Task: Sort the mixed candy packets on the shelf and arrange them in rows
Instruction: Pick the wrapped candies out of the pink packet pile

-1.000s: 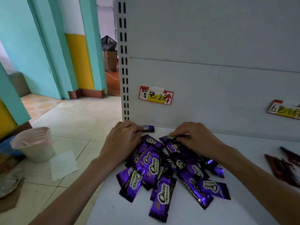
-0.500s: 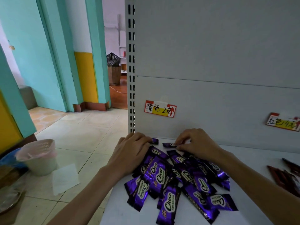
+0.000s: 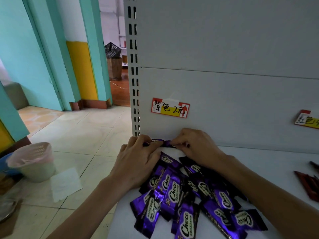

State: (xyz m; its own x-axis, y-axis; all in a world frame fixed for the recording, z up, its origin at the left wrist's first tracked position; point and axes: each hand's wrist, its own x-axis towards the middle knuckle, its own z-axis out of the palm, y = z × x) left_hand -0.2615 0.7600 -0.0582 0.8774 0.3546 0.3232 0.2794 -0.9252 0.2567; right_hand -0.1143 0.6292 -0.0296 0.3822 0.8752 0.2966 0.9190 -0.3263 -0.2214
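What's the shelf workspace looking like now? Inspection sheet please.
Surface: white metal shelf, white back panel.
Job's things: loose pile of purple foil Choco packets at the front; two back-row packets end to end along the panel; dark red packets at the right edge; handwritten price labels on the panel.
Clutter: pink-lined bin and white paper sheet on the floor, left.
Grippers: left hand and right hand each pinch one back-row packet.
Cables: thin pale cord on the floor past the doorway.
Surroundings: teal and yellow walls, tiled floor, black crate on a brown box.
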